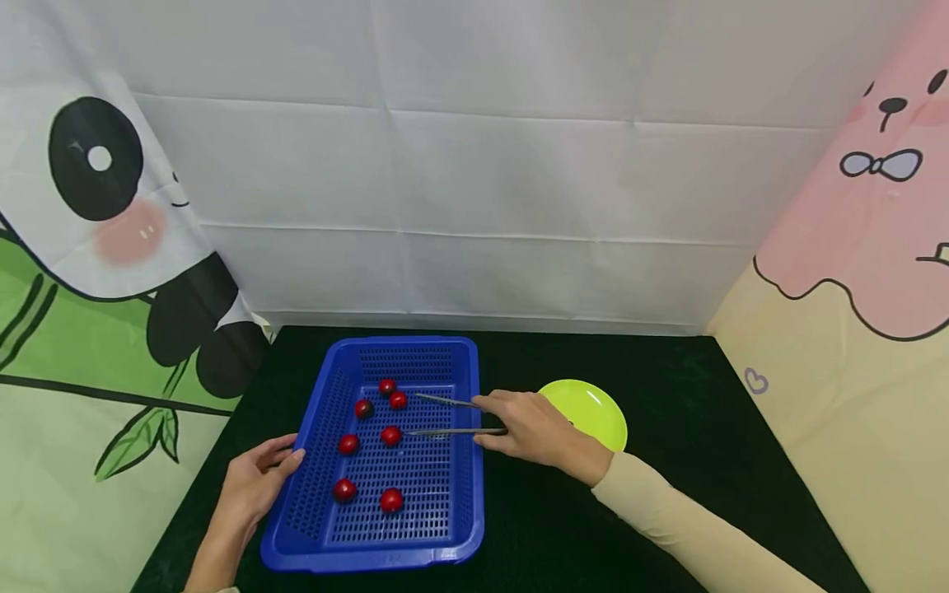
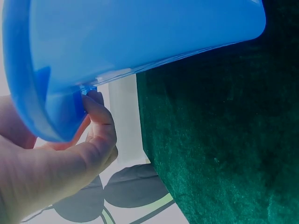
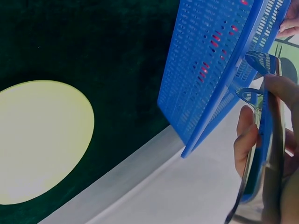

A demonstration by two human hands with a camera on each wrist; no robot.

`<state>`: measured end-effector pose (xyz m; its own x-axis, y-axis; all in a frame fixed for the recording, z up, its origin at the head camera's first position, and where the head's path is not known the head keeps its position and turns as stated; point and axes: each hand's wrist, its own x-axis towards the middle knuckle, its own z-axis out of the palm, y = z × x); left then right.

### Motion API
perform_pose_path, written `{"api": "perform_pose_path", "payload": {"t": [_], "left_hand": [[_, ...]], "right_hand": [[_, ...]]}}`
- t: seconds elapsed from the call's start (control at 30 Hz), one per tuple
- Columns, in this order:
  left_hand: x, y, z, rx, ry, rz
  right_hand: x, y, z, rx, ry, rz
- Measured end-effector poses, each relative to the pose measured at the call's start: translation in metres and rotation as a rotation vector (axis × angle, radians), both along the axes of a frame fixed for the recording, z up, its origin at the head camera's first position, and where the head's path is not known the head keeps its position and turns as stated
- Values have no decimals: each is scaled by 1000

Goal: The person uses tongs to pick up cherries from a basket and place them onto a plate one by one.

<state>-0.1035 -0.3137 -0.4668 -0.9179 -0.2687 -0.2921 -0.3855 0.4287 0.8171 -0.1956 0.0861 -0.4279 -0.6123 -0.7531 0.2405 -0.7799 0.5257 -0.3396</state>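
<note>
A deep rectangular basket (image 1: 371, 560) of glossy blue plastic, its floor and walls pierced with small slots, sits on the bench (image 1: 667, 395), which is covered in dark green cloth with a velvety nap. Seven small, round, shiny red cherry tomatoes (image 1: 391, 500) lie scattered over the basket's slotted floor. The left hand (image 1: 255, 478) grips the basket's smooth rim on its left side, thumb over the edge and fingers curled beneath. The right hand (image 1: 530, 428), below a cream sleeve (image 1: 667, 511), holds slim metal tongs (image 1: 460, 431) between thumb and fingers, reaching across the right rim. The tongs' arms are spread apart; the nearer tip lies just beside a middle tomato, and whether they touch cannot be told. A round, smooth lime-green plate (image 1: 593, 412) rests right of the basket, partly behind the right hand. Creased white cloth (image 1: 474, 181) hangs at the back.
</note>
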Motion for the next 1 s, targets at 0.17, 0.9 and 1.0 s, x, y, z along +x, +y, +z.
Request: {"api": "perform_pose_path", "payload": {"t": [0.17,0.9,1.0], "left_hand": [[0,0,-1,-7,-6,5],[-1,2,0,9,-10,14],[-1,2,0,9,-11,14]], "right_hand": [[3,-10,0,29,-33,34],[14,-46,-6,208,-97,124],[15,-49,-7,241,-111,137]]}}
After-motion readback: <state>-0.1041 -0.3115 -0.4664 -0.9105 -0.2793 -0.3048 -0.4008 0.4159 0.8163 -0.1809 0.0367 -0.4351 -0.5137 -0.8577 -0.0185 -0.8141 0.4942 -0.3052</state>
